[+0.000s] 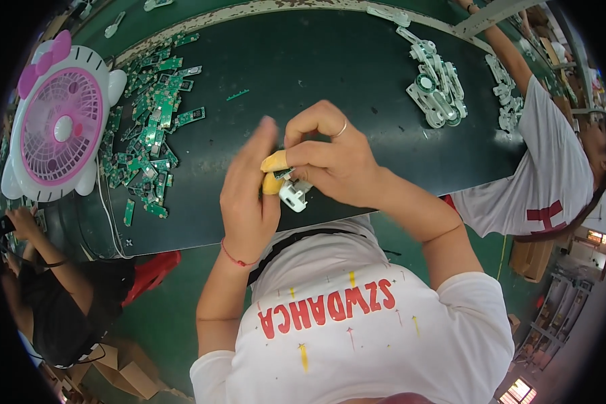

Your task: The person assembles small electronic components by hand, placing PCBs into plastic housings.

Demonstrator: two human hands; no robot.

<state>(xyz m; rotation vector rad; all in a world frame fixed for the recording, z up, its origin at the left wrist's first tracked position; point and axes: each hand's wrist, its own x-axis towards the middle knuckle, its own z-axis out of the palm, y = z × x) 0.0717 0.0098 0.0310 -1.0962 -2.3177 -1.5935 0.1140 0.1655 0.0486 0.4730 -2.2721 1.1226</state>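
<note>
My left hand (248, 192) and my right hand (330, 158) meet above the near edge of the dark green belt (316, 67). Together they hold a small white plastic part (293, 194) with a bit of green circuit board at it. Yellow finger cots cover my left thumb tip and my right index fingertip, both pressed on the part. A ring sits on my right hand and a red string on my left wrist. A heap of small green circuit boards (151, 135) lies on the belt to the left of my hands.
A pink and white desk fan (60, 124) stands at the belt's left end. White plastic parts (436, 87) are piled at the far right. A person in a white shirt (552, 175) works on my right; another in dark clothes (54, 296) sits lower left, beside cardboard boxes (124, 370).
</note>
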